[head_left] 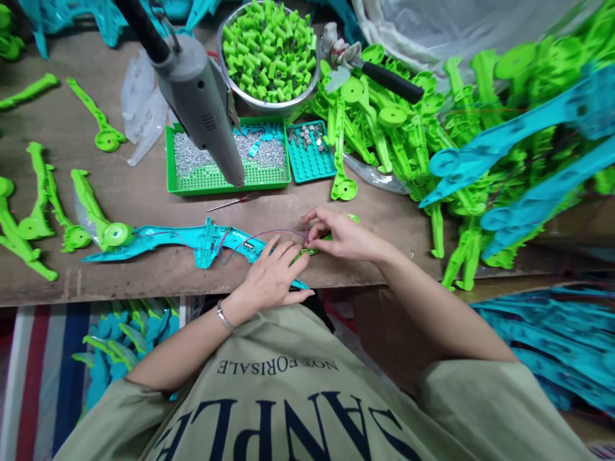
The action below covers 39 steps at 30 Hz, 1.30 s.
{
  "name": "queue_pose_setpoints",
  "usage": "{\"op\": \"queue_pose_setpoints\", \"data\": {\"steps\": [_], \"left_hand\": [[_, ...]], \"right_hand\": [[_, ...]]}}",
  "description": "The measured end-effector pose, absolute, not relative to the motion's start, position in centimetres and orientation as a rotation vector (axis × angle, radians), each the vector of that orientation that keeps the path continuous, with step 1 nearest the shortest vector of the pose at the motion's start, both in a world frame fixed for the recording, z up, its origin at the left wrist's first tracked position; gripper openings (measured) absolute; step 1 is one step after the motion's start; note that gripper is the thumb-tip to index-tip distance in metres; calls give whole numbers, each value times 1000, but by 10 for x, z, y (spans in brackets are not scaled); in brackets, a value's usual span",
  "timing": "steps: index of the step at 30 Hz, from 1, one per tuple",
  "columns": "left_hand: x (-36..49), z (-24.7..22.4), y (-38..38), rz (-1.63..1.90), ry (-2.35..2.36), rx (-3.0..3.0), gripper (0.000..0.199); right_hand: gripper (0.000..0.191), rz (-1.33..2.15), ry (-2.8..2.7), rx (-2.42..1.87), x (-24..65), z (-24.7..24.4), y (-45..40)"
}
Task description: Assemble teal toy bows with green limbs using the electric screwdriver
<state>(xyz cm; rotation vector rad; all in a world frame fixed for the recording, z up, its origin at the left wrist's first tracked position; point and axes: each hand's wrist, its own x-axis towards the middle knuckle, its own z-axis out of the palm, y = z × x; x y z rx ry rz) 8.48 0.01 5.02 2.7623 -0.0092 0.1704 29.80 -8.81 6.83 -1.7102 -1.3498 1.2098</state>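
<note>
Pieces of lime green plastic (36, 205) are scattered over the left end of the bench (120, 282), with some striped material (38, 371) below the edge. Next along, a green arm-shaped piece (93, 205) has its round end against the tip of a long blue part (205, 246), which lies along the front of the bench and runs under the hands. Clear plastic bits (144, 96) sit behind it, then a grey hanging tool (204, 105) pointing down over a green tray (216, 186) full of little metal bits. No brand I can make out on the tool, btw.

Left hand (276, 272) is palm down over the right end of the blue part, fingers a bit spread, bracelet (223, 317) on that wrist. Green shirt (288, 346) has big dark print, upside down from this view, and it looks like "NOT FORISALE" and "SANPLE", lol. Behind is a metal bowl (269, 105) heaped with small green pieces.

Right hand (339, 237) has thumb and fingertips pinched together on a thin purple wire (307, 232). Past that: a teal tray (307, 169), a huge green pile (394, 128), a black handle (391, 82) on top, and more blue parts (461, 160).
</note>
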Motion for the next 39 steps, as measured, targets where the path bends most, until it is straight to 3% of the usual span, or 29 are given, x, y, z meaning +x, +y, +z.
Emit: {"op": "queue_pose_setpoints", "data": {"steps": [8, 19, 30, 34, 39], "left_hand": [[84, 49, 3, 152, -49, 2783, 66], [92, 53, -1, 49, -59, 2830, 82], [86, 46, 4, 154, -100, 2773, 85], [72, 39, -4, 453, -84, 2775, 67], [41, 40, -23, 717, -295, 2646, 39]], "right_hand": [[36, 1125, -1464, -1761, 296, 71, -88], [37, 1121, -1446, -1795, 298, 75, -90], [52, 1041, -1469, -1622, 295, 59, -107], [63, 820, -1582, -1682, 290, 51, -117], [48, 552, -1820, -1716, 290, 36, -131]]}}
